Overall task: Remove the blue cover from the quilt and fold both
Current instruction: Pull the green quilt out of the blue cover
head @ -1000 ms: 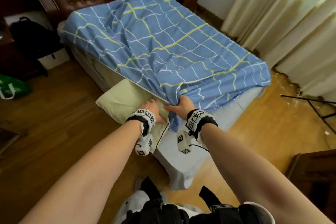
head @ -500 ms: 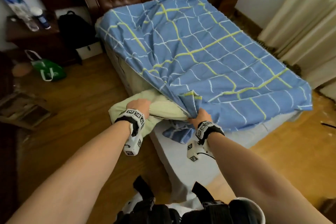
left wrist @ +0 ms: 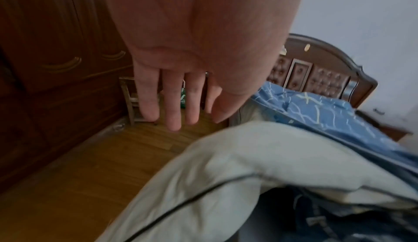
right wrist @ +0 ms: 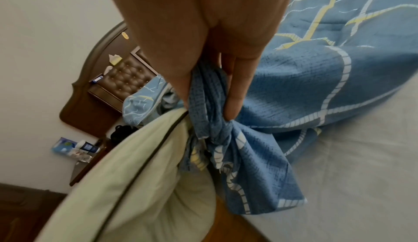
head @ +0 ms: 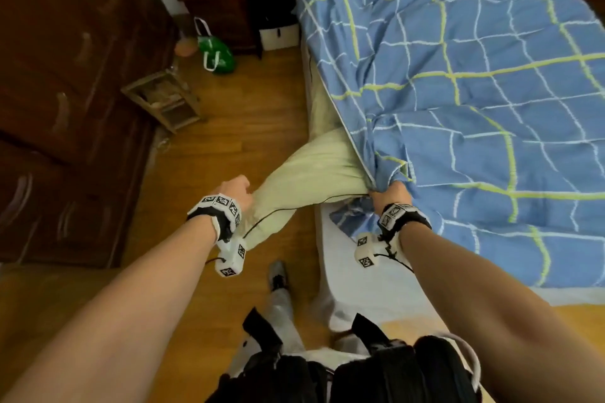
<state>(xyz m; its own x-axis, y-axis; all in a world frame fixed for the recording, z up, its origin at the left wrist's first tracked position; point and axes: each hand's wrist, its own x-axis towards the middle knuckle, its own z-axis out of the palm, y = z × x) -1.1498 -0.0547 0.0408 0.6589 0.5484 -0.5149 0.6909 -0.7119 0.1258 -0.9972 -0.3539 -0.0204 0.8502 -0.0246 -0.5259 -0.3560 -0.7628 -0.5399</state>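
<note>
Blue cover point(head: 474, 101) bunched in right hand point(head: 391, 196); left hand point(left wrist: 181, 77) loose-fingered above pale quilt point(head: 311, 173).

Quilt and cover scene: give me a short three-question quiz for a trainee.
1. True or false: the right hand grips the cover.
2. Which hand has straight fingers? A: left hand. B: right hand.
3. Fill in: the quilt sticks out of the cover and hangs over the ___.
Key: 1 true; 2 A; 3 floor.
</note>
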